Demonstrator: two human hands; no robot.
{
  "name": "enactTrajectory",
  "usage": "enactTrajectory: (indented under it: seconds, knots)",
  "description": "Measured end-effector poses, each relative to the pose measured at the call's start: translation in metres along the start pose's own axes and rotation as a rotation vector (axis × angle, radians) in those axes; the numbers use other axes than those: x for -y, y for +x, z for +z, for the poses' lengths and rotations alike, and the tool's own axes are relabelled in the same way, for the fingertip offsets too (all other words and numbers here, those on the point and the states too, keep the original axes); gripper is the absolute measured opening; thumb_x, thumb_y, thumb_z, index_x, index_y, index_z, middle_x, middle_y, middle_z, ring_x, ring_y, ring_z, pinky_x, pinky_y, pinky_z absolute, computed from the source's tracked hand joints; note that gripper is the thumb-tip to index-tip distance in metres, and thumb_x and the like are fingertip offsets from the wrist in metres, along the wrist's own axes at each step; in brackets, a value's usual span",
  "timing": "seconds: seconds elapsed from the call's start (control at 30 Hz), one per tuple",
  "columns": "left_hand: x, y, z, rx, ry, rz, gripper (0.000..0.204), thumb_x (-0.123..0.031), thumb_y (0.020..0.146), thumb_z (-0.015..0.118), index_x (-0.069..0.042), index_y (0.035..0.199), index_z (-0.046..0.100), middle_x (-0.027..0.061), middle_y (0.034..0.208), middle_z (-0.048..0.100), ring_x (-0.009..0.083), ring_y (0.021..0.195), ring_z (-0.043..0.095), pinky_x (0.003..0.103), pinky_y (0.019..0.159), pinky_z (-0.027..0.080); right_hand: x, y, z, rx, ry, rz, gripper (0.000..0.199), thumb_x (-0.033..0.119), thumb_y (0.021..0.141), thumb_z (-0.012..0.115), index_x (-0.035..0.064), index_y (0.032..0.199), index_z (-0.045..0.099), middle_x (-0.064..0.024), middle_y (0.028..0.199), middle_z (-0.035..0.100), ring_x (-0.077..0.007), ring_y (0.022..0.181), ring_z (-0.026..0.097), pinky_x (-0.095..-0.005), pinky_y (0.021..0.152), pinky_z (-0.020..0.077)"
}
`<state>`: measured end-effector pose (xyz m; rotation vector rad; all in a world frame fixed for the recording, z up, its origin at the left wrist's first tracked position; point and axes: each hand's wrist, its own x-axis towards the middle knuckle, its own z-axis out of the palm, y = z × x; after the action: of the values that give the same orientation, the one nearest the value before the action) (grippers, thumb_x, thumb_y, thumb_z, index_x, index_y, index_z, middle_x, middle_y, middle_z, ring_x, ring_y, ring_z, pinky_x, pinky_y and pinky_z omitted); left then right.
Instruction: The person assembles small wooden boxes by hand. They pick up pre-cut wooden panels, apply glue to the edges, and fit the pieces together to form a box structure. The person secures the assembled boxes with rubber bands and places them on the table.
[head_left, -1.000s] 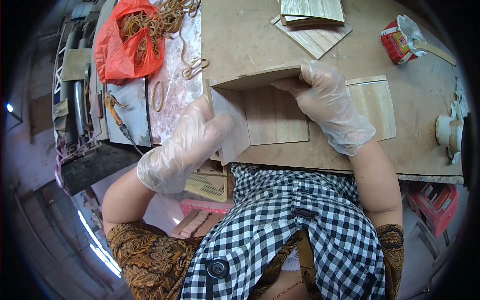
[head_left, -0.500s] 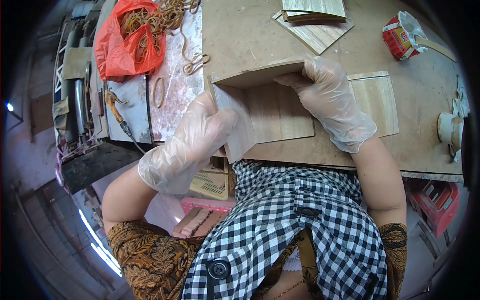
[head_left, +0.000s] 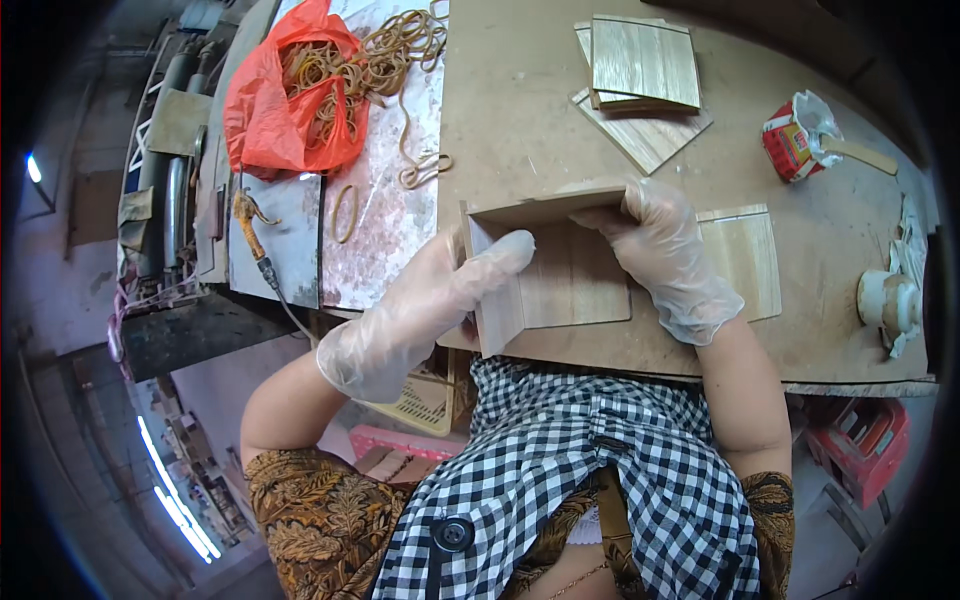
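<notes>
In front of me on the workbench stands a partly built wooden box [head_left: 575, 285]: a flat base panel with two thin side panels on edge, meeting at a far left corner. My left hand [head_left: 430, 300], in a clear plastic glove, grips the left panel, its thumb inside and its other fingers mostly hidden behind. The gloved right hand [head_left: 665, 250] pinches the right end of the far panel, fingers curled over it. A loose wooden panel [head_left: 745, 260] lies flat beside my right hand.
A stack of wooden panels [head_left: 645, 65] lies at the back. To its right stands a red tub with a flat stick [head_left: 800, 140]; a white container [head_left: 888, 300] is at the right edge. An orange-red bag [head_left: 255, 120] spills rubber bands [head_left: 405, 50] at back left, near a corded tool [head_left: 250, 230].
The view has shifted, so the bench appears lower in it. My left thumb has moved from the left panel's edge further inside the box. The right hand keeps its grip.
</notes>
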<state>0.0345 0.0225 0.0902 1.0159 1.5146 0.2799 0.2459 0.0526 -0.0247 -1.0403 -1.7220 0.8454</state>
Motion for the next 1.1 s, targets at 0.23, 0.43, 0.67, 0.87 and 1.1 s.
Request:
enactTrajectory:
  seconds: [0.23, 0.43, 0.67, 0.87, 1.1]
  knots:
    - [0.015, -0.009, -0.017, 0.000, 0.036, 0.194, 0.059, -0.048, 0.094, 0.064, 0.000, 0.126, 0.052, 0.0076, 0.107, 0.060, 0.0131, 0.104, 0.058, 0.029, 0.088, 0.048, 0.001, 0.001, -0.001, -0.005, 0.020, -0.003, 0.012, 0.004, 0.080, 0.075, 0.0030, 0.090, 0.069, -0.0154, 0.080, 0.067, -0.0324, 0.071, 0.065, -0.0372, 0.062, 0.0508]
    - [0.009, -0.011, 0.001, 0.067, -0.192, 0.168, 0.068, -0.036, 0.095, 0.063, 0.002, 0.145, 0.038, 0.0106, 0.126, 0.055, 0.0176, 0.120, 0.051, 0.034, 0.103, 0.040, -0.001, 0.001, 0.000, 0.016, 0.037, -0.008, 0.013, 0.004, 0.080, 0.075, 0.0040, 0.093, 0.071, -0.0152, 0.081, 0.068, -0.0322, 0.072, 0.066, -0.0365, 0.063, 0.0515]
    - [0.009, -0.010, -0.002, 0.125, -0.164, 0.020, 0.057, -0.031, 0.094, 0.060, 0.003, 0.138, 0.046, 0.0094, 0.122, 0.058, 0.0168, 0.112, 0.054, 0.034, 0.099, 0.042, 0.000, 0.000, 0.000, 0.031, 0.033, 0.034, 0.014, 0.001, 0.081, 0.074, 0.0041, 0.095, 0.072, -0.0148, 0.085, 0.071, -0.0277, 0.075, 0.069, -0.0343, 0.065, 0.0530]
    - [0.007, -0.012, -0.005, 0.123, -0.088, 0.019, 0.055, -0.032, 0.094, 0.059, 0.004, 0.134, 0.048, 0.0094, 0.118, 0.059, 0.0167, 0.108, 0.055, 0.033, 0.096, 0.043, -0.001, -0.002, 0.001, 0.028, 0.012, 0.013, 0.013, -0.001, 0.082, 0.073, 0.0035, 0.095, 0.073, -0.0133, 0.085, 0.072, -0.0237, 0.075, 0.069, -0.0320, 0.067, 0.0540]
    - [0.009, -0.014, -0.005, 0.128, -0.127, 0.082, 0.055, -0.033, 0.095, 0.061, 0.002, 0.135, 0.048, 0.0087, 0.122, 0.059, 0.0157, 0.111, 0.054, 0.032, 0.100, 0.041, -0.001, -0.002, 0.003, 0.032, -0.099, 0.036, 0.019, 0.003, 0.082, 0.072, 0.0043, 0.101, 0.069, -0.0198, 0.087, 0.068, -0.0376, 0.081, 0.066, -0.0408, 0.067, 0.0523]
